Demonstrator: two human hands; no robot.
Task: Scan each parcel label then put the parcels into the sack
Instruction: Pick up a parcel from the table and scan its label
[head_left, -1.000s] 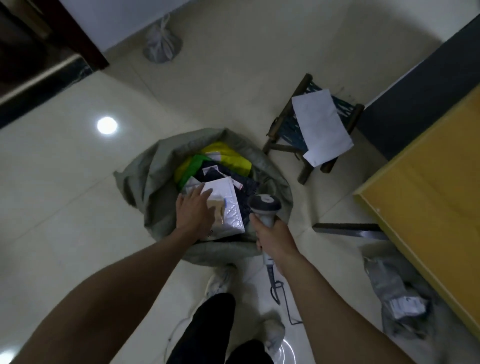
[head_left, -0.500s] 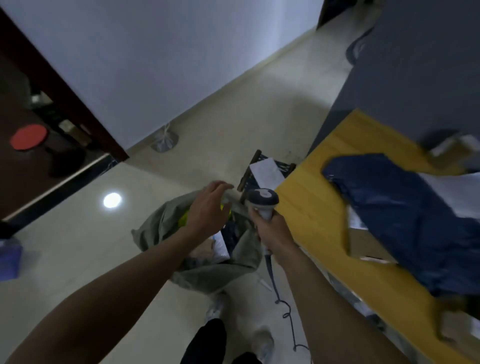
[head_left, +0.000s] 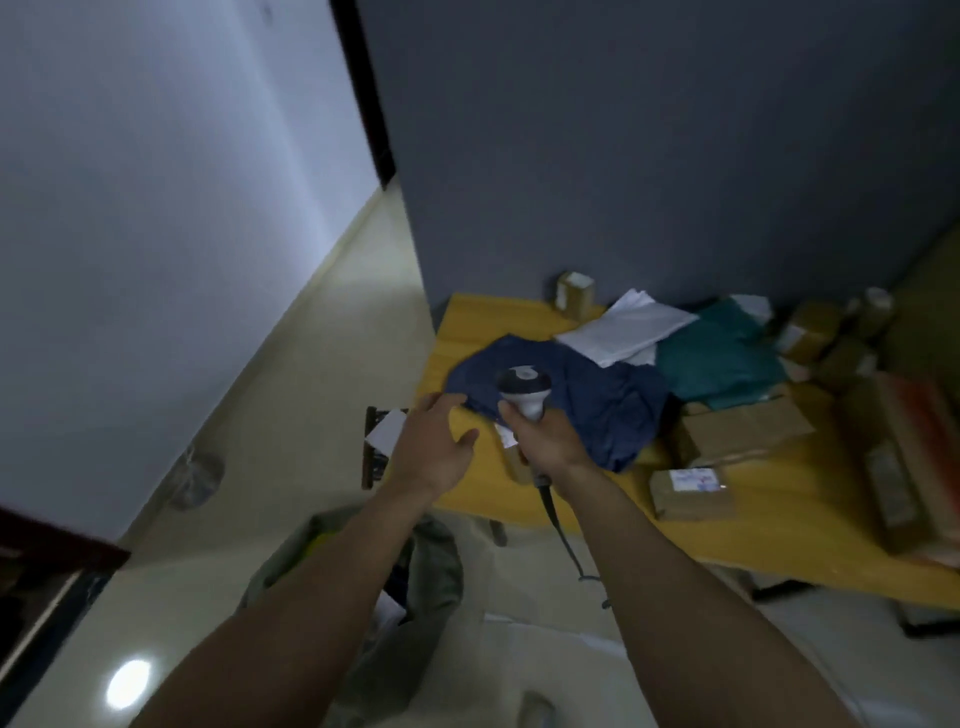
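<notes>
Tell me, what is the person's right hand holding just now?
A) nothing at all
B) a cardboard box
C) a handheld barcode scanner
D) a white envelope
C: the right hand grips the handle of a corded scanner, its head held above the dark blue parcel on the yellow table.

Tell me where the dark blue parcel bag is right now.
In the head view the dark blue parcel bag lies on the near left part of the yellow table, just behind the scanner in the right hand, with the teal bag to its right.
</notes>
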